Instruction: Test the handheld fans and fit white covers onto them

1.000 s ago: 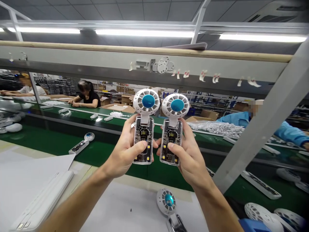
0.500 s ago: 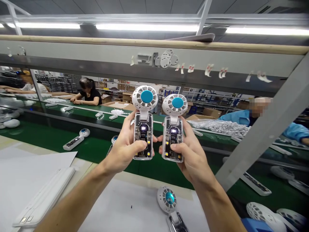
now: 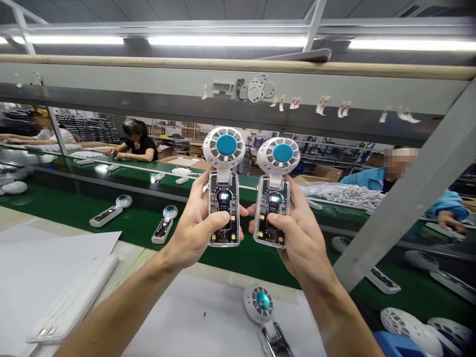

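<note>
Two small handheld fans are held upright side by side above the green belt. My left hand [image 3: 197, 230] is closed round the left handheld fan [image 3: 225, 186], its thumb pressed on the circuit board in the clear-edged handle. My right hand [image 3: 297, 228] grips the right handheld fan [image 3: 275, 191] the same way, thumb on its board. Each has a white round head with a blue centre, and a small display glows on each board. On the white sheet below lies a third handheld fan [image 3: 259, 303], its centre shining blue-green.
A green conveyor belt [image 3: 137, 230] carries several more fans, such as one at left [image 3: 111, 210]. A long white panel [image 3: 74, 302] lies at lower left. A slanted grey post [image 3: 401, 183] stands at right, above a blue bin [image 3: 397, 344]. Co-workers sit across the belt.
The fans on the belt have shifted left, and one has come out from behind my left hand. Both held fans are slightly farther apart. The displays show differently.
</note>
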Available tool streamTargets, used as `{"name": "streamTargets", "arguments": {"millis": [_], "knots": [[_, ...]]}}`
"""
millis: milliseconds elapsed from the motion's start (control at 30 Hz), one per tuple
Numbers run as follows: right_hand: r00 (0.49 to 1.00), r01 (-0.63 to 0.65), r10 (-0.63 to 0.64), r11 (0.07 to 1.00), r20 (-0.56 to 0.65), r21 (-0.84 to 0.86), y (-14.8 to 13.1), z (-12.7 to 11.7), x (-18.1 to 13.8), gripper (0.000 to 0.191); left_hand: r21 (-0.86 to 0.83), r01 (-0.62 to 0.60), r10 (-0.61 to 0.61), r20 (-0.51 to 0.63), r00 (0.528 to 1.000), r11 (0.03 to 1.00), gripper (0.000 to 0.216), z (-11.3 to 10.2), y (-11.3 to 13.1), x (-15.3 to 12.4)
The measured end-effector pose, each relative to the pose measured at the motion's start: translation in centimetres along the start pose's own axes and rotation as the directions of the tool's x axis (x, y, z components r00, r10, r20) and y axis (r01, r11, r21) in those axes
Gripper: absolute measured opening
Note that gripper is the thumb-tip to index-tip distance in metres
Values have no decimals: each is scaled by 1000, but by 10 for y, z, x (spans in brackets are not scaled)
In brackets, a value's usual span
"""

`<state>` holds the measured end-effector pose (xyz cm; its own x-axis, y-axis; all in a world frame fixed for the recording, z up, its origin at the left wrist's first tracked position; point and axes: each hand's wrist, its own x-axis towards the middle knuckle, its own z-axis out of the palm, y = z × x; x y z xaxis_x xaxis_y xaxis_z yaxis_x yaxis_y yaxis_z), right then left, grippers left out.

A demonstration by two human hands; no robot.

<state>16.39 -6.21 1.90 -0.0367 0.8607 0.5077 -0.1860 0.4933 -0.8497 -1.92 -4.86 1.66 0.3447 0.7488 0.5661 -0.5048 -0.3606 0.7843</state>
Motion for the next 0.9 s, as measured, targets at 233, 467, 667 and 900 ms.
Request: {"name": "streamTargets", "arguments": {"millis": [233, 467, 667, 900], "knots": [[1000, -5, 6, 999, 9, -40, 2, 1, 0, 76, -16, -8, 8, -8, 1000, 1000, 80, 0, 0, 2], [1000, 9, -9, 999, 19, -38, 0, 0, -1, 79, -31, 4, -5, -2, 1000, 1000, 82, 1, 1, 1], [990, -123, 131, 983, -57, 136, -3, 8, -2, 56, 228, -101, 148, -200, 968, 968, 53, 1, -9, 1], [968, 36, -60, 994, -245, -100, -23, -4, -27, 26, 533, -183, 468, -466, 751, 826, 22, -16, 1, 5]]}}
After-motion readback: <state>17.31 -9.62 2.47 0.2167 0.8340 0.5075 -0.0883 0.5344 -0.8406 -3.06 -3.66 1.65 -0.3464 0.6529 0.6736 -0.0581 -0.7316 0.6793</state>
